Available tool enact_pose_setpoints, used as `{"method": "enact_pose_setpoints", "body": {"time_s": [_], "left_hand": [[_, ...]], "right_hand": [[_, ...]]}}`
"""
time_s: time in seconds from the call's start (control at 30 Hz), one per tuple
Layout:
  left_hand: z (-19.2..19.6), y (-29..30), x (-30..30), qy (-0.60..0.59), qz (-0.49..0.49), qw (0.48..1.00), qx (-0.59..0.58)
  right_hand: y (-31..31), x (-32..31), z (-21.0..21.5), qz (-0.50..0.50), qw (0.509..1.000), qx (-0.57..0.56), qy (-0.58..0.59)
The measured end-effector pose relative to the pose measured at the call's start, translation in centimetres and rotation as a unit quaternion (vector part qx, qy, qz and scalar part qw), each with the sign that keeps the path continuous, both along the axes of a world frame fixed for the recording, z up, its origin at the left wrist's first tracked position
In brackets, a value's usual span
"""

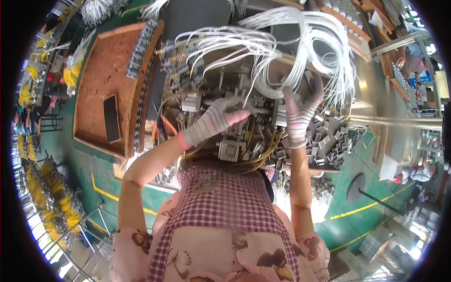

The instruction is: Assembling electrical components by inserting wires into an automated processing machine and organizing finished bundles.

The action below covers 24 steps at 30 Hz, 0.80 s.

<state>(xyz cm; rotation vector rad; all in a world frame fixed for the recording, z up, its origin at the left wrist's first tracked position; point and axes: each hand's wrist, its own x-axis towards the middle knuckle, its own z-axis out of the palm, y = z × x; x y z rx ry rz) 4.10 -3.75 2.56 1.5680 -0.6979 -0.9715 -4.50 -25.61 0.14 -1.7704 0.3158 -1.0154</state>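
A striped knit glove covers my left hand [213,121], which reaches over the middle of a metal fixture [230,149]. Its thumb and fingers come together around the lower end of a thin white cable [250,89]; the exact grip is blurred. My right hand [299,115], gloved the same way, is raised beside a grey metal block [280,115], thumb and fingers spread apart. A dark piece [310,80] shows by its fingertips, and whether they touch it I cannot tell. Just beyond hangs a large bundle of white cables [329,44].
Small metal housings [329,138] lie heaped right of the fixture. At left stands a wooden tray [96,94] with a phone [112,118] and a row of connectors [142,47]. Orange-handled pliers [164,124] rest near my left forearm. More connectors [181,66] sit at the cable ends.
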Motion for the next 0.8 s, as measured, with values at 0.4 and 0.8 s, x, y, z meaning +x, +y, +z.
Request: {"method": "enact_pose_setpoints", "body": {"time_s": [0.4, 0.8], "left_hand": [[8.9, -8.0, 11.9, -0.719, -0.057, 0.611, 0.327], [6.3, -11.7, 18.5, -0.232, -0.333, 0.848, 0.341]], "right_hand": [[-3.1, 5.8, -1.0, 0.085, 0.976, 0.2, 0.01], [-1.7, 6.7, -1.1, 0.056, 0.963, 0.261, -0.029]]}}
